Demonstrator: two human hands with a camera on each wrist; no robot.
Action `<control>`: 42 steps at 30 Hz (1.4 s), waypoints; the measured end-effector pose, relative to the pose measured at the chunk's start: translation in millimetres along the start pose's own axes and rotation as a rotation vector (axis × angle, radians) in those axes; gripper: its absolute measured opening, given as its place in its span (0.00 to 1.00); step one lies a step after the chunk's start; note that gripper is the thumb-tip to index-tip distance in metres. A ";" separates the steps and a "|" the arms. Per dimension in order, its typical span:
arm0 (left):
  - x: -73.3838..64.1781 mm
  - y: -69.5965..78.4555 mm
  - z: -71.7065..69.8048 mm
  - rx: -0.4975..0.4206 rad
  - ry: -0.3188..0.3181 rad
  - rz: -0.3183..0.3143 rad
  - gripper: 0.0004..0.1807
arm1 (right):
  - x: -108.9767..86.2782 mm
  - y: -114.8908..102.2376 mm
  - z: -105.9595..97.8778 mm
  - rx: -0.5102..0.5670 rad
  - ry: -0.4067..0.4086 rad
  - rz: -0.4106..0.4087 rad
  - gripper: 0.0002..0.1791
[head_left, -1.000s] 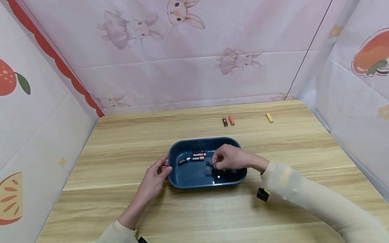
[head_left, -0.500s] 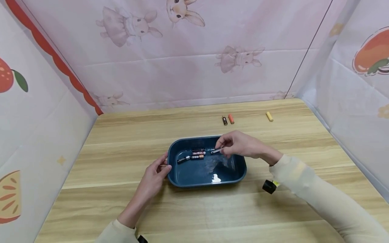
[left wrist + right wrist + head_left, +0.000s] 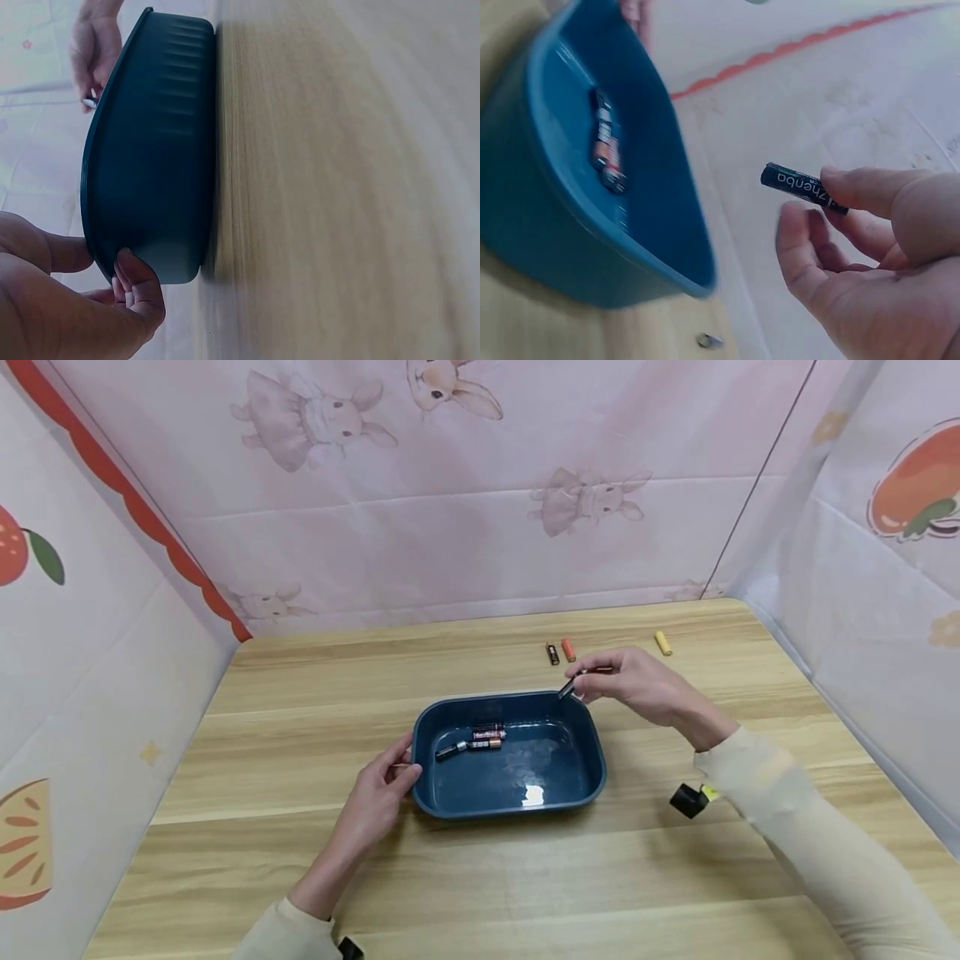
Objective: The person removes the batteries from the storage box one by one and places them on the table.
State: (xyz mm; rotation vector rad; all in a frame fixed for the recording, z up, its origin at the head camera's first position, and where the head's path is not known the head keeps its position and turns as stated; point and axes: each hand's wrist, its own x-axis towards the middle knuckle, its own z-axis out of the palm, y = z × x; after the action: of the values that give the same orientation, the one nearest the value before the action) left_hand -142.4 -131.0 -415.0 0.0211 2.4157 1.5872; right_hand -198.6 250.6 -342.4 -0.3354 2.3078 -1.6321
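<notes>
Our right hand pinches a black battery by the far-right corner of the tub; let's pinch lightly, left hand gripping its left rim so nothing slides across the tabletop.

The left arm reaches forward, and its hand is gripping, the thumb set opposite to the curled fingers. The right arm extends diagonally inward; the right hand is farther forward than the left one, and it pinches between thumb and bent fingers.
</notes>
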 end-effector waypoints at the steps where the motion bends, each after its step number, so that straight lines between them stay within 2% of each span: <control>1: -0.2 0.4 0.0 -0.001 0.000 -0.001 0.28 | -0.6 -1.2 -4.7 0.031 0.006 -0.005 0.16; 6: -0.4 1.1 -0.1 -0.002 0.001 -0.003 0.28 | -1.7 -9.5 -29.6 0.230 0.021 -0.055 0.13; 8: -0.6 1.4 -0.3 -0.003 0.000 0.002 0.28 | -1.5 -13.5 -39.5 0.258 0.060 -0.076 0.12; 11: -1.1 1.8 -0.5 0.002 -0.002 0.002 0.28 | 0.2 -18.4 -52.1 0.235 0.150 -0.083 0.15; 15: -1.3 2.2 -0.7 0.002 -0.003 0.002 0.28 | 6.7 -20.5 -64.3 0.165 0.249 -0.038 0.22; 26: -0.4 2.1 -1.8 -0.008 -0.003 0.003 0.28 | 36.5 2.0 -84.9 0.147 0.326 0.057 0.33; 29: -0.2 1.4 -2.6 -0.005 -0.001 -0.005 0.28 | 46.0 10.6 -86.7 0.181 0.351 0.065 0.29; 34: 0.1 1.5 -2.1 -0.012 -0.003 -0.011 0.28 | 58.9 22.9 -86.4 0.212 0.403 0.103 0.11; 37: -0.1 1.5 -1.9 -0.008 -0.002 -0.017 0.28 | 66.1 30.9 -84.5 0.196 0.414 0.148 0.11; 42: 0.1 1.4 -1.8 -0.005 -0.003 -0.012 0.28 | 76.6 46.8 -79.4 0.112 0.403 0.211 0.23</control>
State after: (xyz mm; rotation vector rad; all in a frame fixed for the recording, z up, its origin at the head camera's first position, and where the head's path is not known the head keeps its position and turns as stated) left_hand -143.0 -132.1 -413.0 0.0085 2.4052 1.5868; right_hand -300.0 308.4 -369.7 0.2803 2.4084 -1.8408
